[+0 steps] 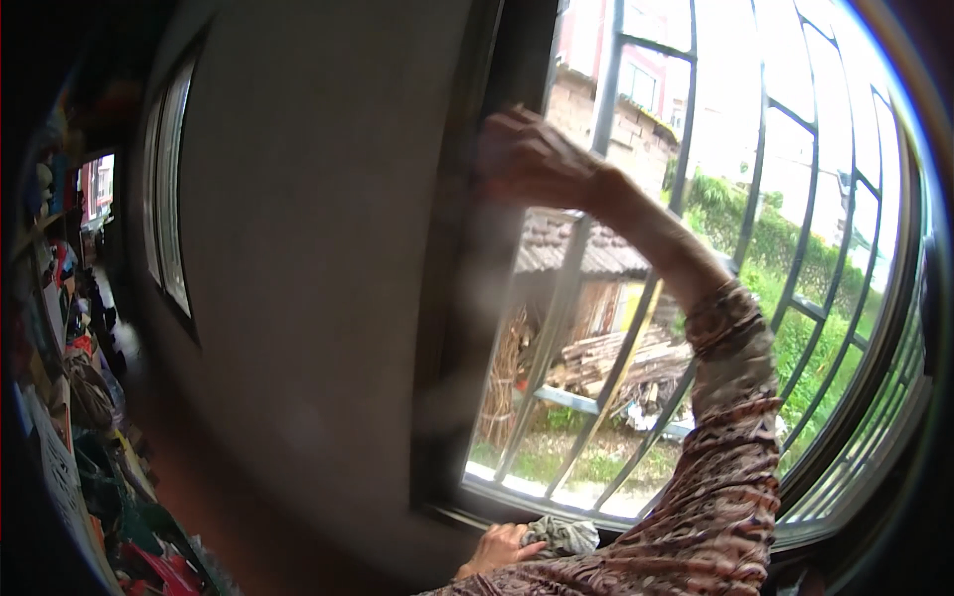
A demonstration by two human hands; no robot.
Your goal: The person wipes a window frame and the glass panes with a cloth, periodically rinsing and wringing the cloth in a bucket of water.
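My right hand [533, 160] is raised against the dark window frame [455, 387] at the frame's left side. It is blurred by motion, and I cannot tell whether anything is in it. My right arm, in a patterned sleeve [730, 462] bunched at the elbow, crosses in front of the window bars. Low down by the sill, my left hand [498, 547] has its fingers around a crumpled grey cloth [563, 536]. Part of that hand's wrist is hidden by the patterned fabric.
Metal window bars [756, 171] span the opening. Beyond them are a tiled-roof shed, stacked wood [633, 354] and greenery. A plain wall [320, 246] adjoins the frame, with another window [170, 186] farther left. Cluttered goods [97, 447] line the far left.
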